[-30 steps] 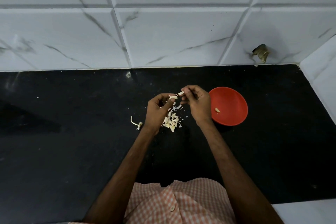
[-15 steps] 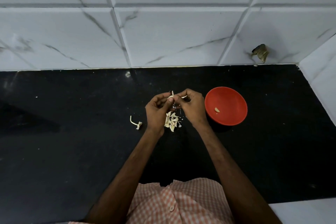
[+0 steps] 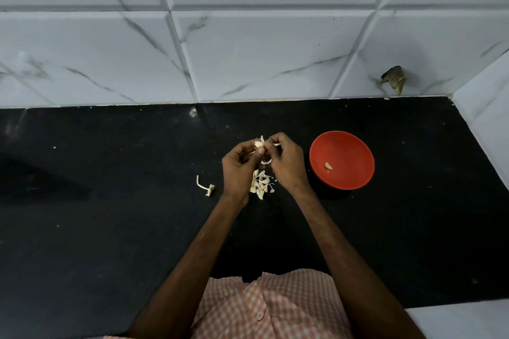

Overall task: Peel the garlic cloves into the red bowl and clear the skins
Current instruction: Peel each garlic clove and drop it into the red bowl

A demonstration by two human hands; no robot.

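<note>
Head view, centre of frame: left hand (image 3: 238,170) and right hand (image 3: 286,165) meet above the black stone surface (image 3: 110,228). Fingers of both hands are curled, pinching one small pale garlic clove (image 3: 259,144), skin partly lifted. Directly below them, a heap of pale papery skins (image 3: 261,183) lies on the surface. Right of centre: round red plastic bowl (image 3: 349,151) with one peeled clove (image 3: 328,165) inside. A dry garlic stem (image 3: 205,187) lies just left of the hands.

I see the black bench (image 3: 96,228) lying open across the whole left side and along the near edge, with room enough to pass. The tiled wall (image 3: 248,49) shuts the far edge and a side wall (image 3: 493,118) the right end, where the red bowl (image 3: 354,146) stands; the skin pile (image 3: 260,183) and a stem (image 3: 205,187) lie mid-bench.
</note>
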